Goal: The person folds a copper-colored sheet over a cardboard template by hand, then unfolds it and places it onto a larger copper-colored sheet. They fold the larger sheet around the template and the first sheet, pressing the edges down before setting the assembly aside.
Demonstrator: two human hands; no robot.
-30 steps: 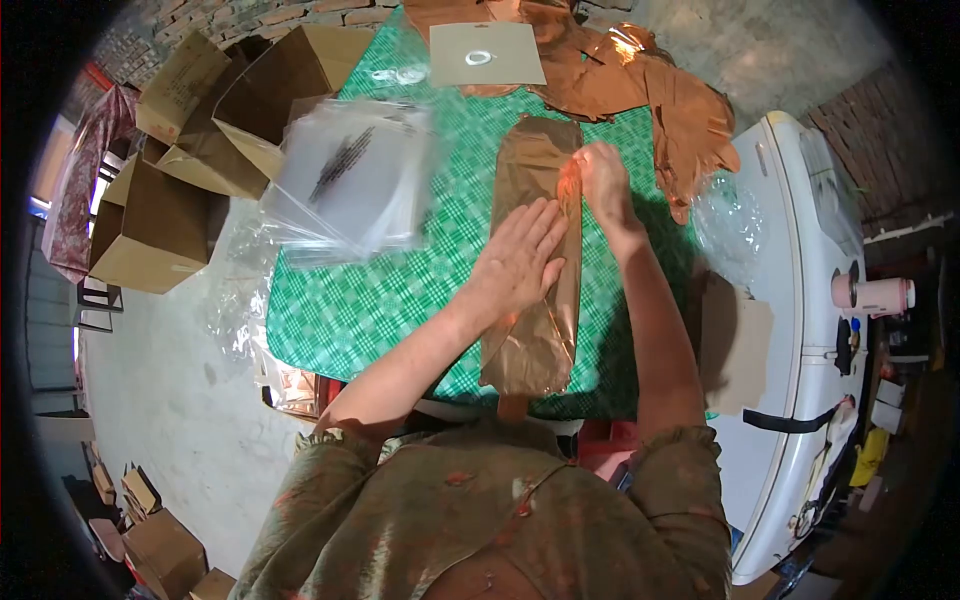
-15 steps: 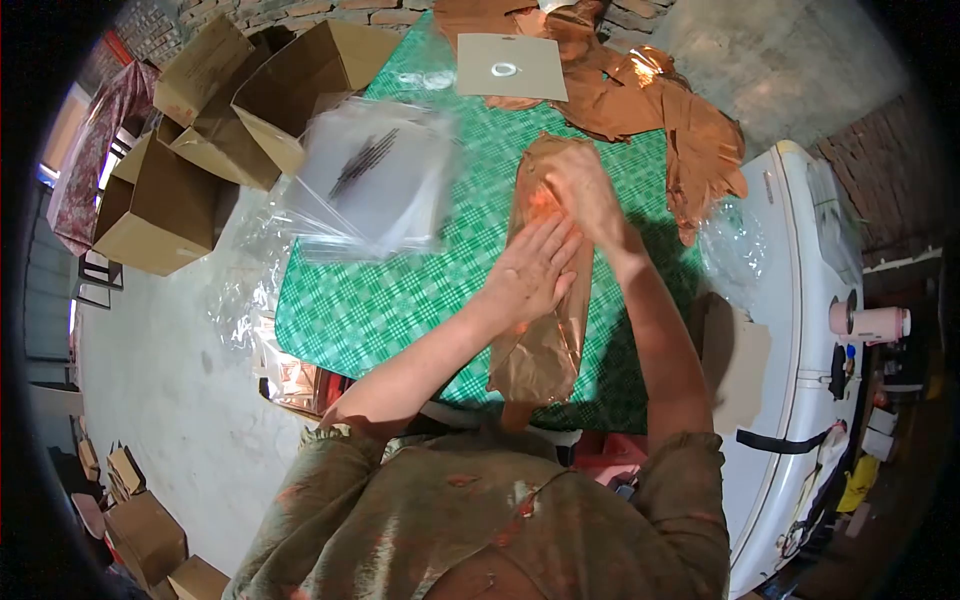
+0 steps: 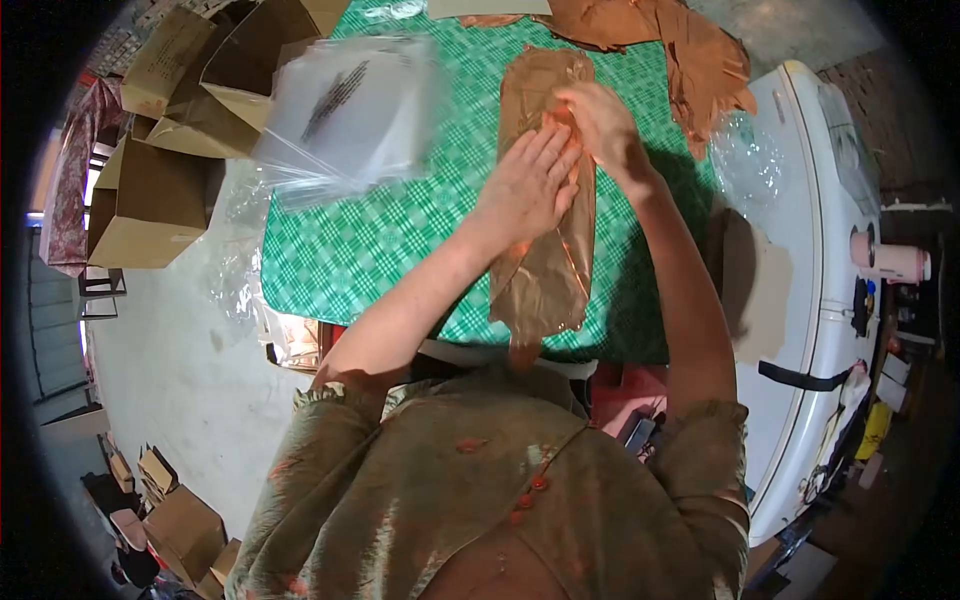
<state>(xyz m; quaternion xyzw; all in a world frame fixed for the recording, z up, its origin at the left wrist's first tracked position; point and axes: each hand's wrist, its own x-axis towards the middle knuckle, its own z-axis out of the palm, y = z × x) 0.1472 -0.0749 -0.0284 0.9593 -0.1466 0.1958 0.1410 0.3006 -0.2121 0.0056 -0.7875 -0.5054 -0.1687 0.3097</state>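
Note:
A flat, copper-coloured foil balloon [image 3: 540,290] lies lengthwise on the table before me, creased, with a narrow tail at its near end. My left hand [image 3: 525,190] rests palm down on its middle, fingers stretched out together. Just beyond, my right hand [image 3: 605,130] bends over the foil near the left fingertips, its fingers extended leftward; its thumb is hidden. Bright orange glints show on the foil between the two hands.
A green checked cloth [image 3: 330,255] covers the table. Clear plastic bags [image 3: 350,120] are stacked at left, near open cardboard boxes [image 3: 150,210]. More copper foil [image 3: 700,70] lies at the far right. A white fridge [image 3: 800,250] borders the right side.
The view has tilted, so the table sits higher in the frame. My right hand has lifted its fingers slightly away from the foil's far part; my left hand stays flat on the balloon.

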